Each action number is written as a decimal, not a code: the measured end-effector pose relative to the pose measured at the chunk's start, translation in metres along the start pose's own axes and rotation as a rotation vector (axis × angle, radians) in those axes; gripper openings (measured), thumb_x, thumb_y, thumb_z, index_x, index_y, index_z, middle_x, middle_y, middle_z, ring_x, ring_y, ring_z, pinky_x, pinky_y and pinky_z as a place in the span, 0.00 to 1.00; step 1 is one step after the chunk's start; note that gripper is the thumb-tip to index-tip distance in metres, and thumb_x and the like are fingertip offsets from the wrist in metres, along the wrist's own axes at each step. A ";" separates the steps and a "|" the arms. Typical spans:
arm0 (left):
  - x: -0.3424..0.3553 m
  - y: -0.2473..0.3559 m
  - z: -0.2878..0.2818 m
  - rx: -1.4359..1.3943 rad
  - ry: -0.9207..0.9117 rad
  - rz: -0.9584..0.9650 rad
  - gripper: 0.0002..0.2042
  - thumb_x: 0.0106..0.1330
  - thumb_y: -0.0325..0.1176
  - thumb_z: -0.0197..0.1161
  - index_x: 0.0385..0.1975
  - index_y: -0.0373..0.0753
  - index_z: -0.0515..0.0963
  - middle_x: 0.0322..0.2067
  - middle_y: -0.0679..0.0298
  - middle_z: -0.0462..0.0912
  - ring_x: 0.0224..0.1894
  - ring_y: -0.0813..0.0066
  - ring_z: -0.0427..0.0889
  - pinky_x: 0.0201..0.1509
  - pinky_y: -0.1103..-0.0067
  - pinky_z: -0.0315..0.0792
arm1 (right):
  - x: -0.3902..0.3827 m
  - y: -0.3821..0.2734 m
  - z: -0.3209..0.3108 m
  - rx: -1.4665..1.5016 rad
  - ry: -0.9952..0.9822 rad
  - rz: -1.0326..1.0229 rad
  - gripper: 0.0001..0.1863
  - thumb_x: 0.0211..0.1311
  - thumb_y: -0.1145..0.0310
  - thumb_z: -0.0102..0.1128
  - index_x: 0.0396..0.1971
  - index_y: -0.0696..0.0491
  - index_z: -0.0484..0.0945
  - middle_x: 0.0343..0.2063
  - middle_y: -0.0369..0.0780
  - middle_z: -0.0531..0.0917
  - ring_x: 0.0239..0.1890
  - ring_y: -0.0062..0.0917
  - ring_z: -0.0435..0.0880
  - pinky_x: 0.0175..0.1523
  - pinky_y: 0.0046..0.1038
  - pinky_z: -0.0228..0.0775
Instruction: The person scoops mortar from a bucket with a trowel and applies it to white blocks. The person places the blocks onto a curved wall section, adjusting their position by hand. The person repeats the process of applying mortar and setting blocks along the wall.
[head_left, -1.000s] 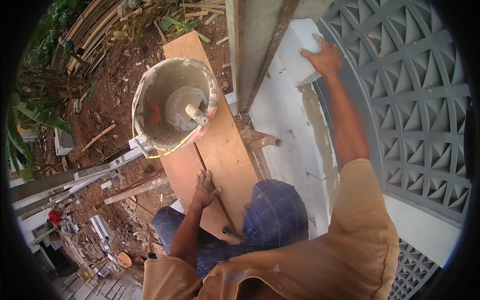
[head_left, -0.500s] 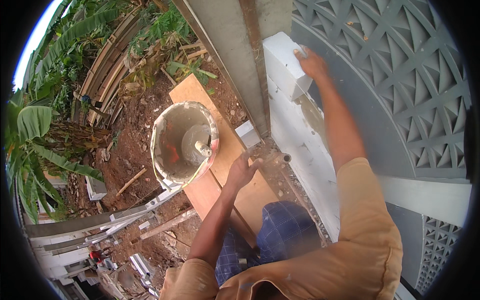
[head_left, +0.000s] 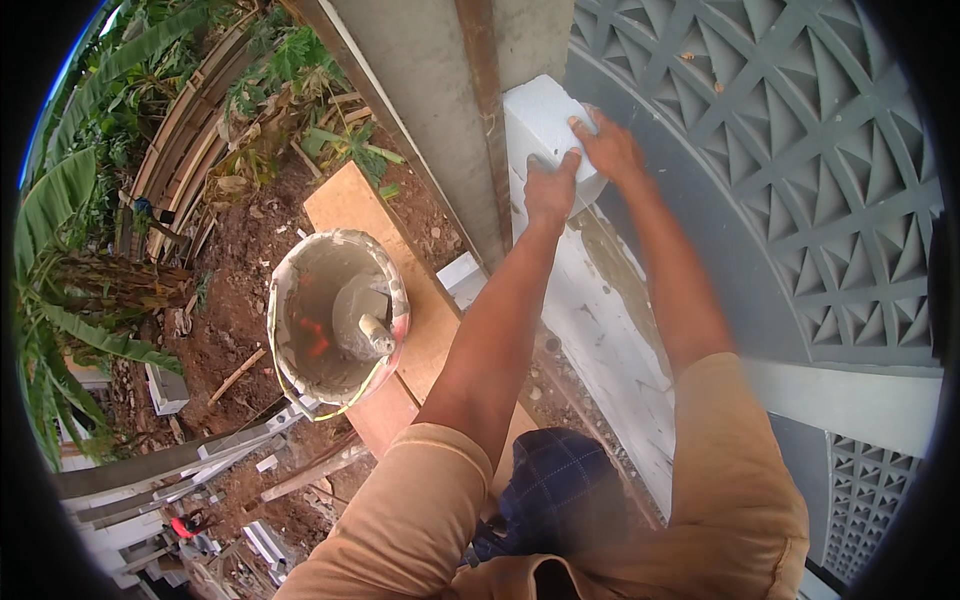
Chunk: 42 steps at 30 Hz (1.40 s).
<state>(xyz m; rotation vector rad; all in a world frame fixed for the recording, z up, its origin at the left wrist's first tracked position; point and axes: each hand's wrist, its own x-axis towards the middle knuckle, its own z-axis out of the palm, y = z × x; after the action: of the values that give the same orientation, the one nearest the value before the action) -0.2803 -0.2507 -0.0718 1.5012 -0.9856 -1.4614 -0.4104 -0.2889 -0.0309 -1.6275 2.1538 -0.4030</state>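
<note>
A white lightweight block [head_left: 535, 115] sits at the far end of a low white block wall [head_left: 600, 330], against a grey concrete column. My left hand [head_left: 552, 190] grips the block's near left corner. Over its right edge curl the fingers of my right hand [head_left: 610, 148]. Just nearer than the block, a strip of grey mortar [head_left: 607, 250] lies along the wall top. The block's underside is hidden. To the left stands a mortar-smeared bucket [head_left: 283, 335] with a trowel [head_left: 376, 334] in its wet mix.
Wooden planks [head_left: 350, 205] lie under the bucket. Close on the right rises a grey wall with a patterned vent screen [head_left: 810, 170]. The concrete column [head_left: 410, 90] stands ahead. Below left are reddish soil [head_left: 240, 300], scrap timber and banana plants [head_left: 60, 210].
My left hand has left the pipe end beside the planks and moved forward onto the block, joining my right hand. The whole view has shifted slightly.
</note>
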 end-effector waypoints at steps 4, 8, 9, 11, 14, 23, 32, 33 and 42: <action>0.007 -0.008 0.004 0.081 0.035 0.019 0.50 0.62 0.56 0.66 0.73 0.24 0.52 0.68 0.36 0.66 0.71 0.45 0.67 0.75 0.67 0.60 | 0.025 0.002 -0.018 -0.016 0.139 -0.252 0.42 0.71 0.35 0.43 0.77 0.43 0.55 0.69 0.49 0.70 0.71 0.47 0.67 0.72 0.47 0.60; -0.001 -0.012 -0.002 0.061 0.105 0.034 0.48 0.63 0.52 0.67 0.72 0.22 0.54 0.67 0.38 0.68 0.68 0.52 0.71 0.70 0.69 0.65 | 0.032 -0.053 -0.084 0.115 0.341 -0.440 0.41 0.73 0.37 0.41 0.77 0.48 0.54 0.74 0.45 0.62 0.75 0.42 0.60 0.75 0.48 0.56; -0.004 -0.007 0.001 0.088 0.107 0.026 0.49 0.62 0.54 0.66 0.72 0.23 0.54 0.66 0.37 0.68 0.69 0.48 0.70 0.72 0.68 0.63 | 0.035 -0.056 -0.090 0.098 0.340 -0.487 0.40 0.74 0.38 0.40 0.77 0.48 0.53 0.75 0.44 0.61 0.76 0.40 0.58 0.75 0.48 0.55; -0.011 -0.001 0.006 0.118 0.094 0.003 0.50 0.61 0.56 0.66 0.73 0.24 0.54 0.65 0.35 0.69 0.69 0.44 0.70 0.74 0.66 0.62 | 0.032 -0.055 -0.012 -0.104 0.168 -0.287 0.40 0.75 0.39 0.39 0.78 0.48 0.52 0.76 0.42 0.59 0.77 0.38 0.56 0.76 0.45 0.55; -0.015 0.009 0.002 0.107 0.069 -0.006 0.49 0.61 0.56 0.66 0.72 0.24 0.54 0.64 0.35 0.71 0.67 0.43 0.72 0.73 0.66 0.63 | 0.038 -0.061 0.009 -0.174 0.050 -0.195 0.39 0.75 0.41 0.37 0.78 0.48 0.50 0.77 0.41 0.56 0.78 0.37 0.54 0.77 0.43 0.53; -0.013 0.000 -0.004 0.099 0.121 0.016 0.50 0.62 0.59 0.64 0.75 0.29 0.52 0.67 0.35 0.67 0.70 0.41 0.68 0.75 0.65 0.61 | 0.083 -0.052 -0.047 0.144 0.310 -0.520 0.43 0.74 0.36 0.38 0.77 0.51 0.52 0.76 0.43 0.58 0.77 0.40 0.56 0.78 0.43 0.49; -0.017 0.002 0.000 0.072 0.072 -0.006 0.50 0.63 0.58 0.65 0.76 0.30 0.51 0.69 0.39 0.65 0.71 0.48 0.67 0.72 0.66 0.64 | 0.070 -0.039 0.010 -0.097 -0.039 -0.264 0.42 0.73 0.36 0.39 0.75 0.52 0.55 0.71 0.49 0.67 0.73 0.44 0.64 0.74 0.45 0.57; -0.016 0.002 0.000 0.062 0.067 -0.032 0.50 0.64 0.58 0.65 0.76 0.30 0.50 0.70 0.40 0.64 0.71 0.50 0.67 0.71 0.65 0.65 | 0.069 -0.044 0.008 -0.104 -0.066 -0.193 0.43 0.73 0.36 0.40 0.75 0.53 0.55 0.70 0.51 0.69 0.72 0.45 0.66 0.73 0.45 0.58; -0.002 -0.010 0.000 -0.024 0.006 -0.099 0.50 0.65 0.57 0.66 0.77 0.35 0.48 0.71 0.46 0.63 0.68 0.53 0.70 0.61 0.57 0.74 | 0.074 -0.041 0.006 -0.072 -0.092 -0.171 0.44 0.70 0.33 0.43 0.68 0.57 0.64 0.63 0.55 0.75 0.66 0.49 0.73 0.68 0.47 0.65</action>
<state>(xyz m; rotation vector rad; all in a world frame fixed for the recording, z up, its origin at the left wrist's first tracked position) -0.2807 -0.2454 -0.0803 1.5556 -0.8973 -1.5318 -0.3904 -0.3709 -0.0286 -1.8407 1.9909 -0.2975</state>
